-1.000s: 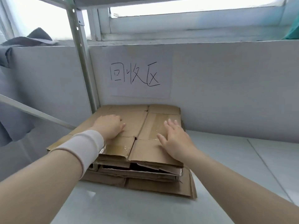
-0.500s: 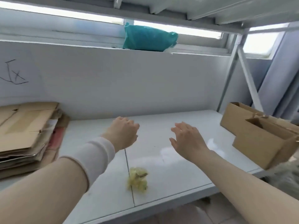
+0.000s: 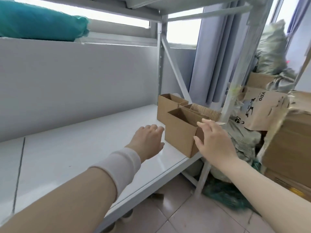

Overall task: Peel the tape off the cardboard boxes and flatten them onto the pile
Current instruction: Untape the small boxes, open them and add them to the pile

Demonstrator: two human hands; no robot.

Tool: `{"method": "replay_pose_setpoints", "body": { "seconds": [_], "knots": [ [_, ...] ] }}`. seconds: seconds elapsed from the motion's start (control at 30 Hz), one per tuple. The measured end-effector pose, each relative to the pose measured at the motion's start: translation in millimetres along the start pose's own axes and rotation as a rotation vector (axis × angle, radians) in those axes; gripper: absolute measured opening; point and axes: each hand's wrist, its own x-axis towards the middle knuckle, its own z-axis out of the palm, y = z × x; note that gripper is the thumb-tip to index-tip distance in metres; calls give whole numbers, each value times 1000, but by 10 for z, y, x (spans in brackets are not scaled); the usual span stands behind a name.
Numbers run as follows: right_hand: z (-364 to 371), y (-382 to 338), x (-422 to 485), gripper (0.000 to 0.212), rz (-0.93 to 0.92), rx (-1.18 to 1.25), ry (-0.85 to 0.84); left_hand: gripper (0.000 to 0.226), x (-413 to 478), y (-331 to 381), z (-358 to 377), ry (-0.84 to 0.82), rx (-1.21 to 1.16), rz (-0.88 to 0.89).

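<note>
Both hands are released and hold nothing: my right hand, fingers spread, is at the near right corner of the nearest open cardboard box; my left hand, loosely curled, hovers just beside its left face. That box stands at the right front corner of the shelf, with a second box behind it. One second ago both palms pressed the flattened pile, now out of view. Judgement: pickup of the next box begins.

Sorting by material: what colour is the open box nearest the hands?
Plain brown cardboard box, clearest in the head view.
</note>
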Motion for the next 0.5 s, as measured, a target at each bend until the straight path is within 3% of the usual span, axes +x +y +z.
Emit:
{"method": "replay_pose_setpoints", "body": {
  "seconds": [0.13,0.23,0.4,0.5],
  "knots": [
    [100,410,102,49,117,53,43,72,370,231,-46,120,-126,96],
    [224,549,155,48,162,108,3,72,597,346,-4,146,-61,210],
    [351,586,196,46,135,171,-42,40,812,459,140,214,-89,291],
    [366,561,191,46,129,233,-41,17,789,416,131,171,-155,300]
  ]
}}
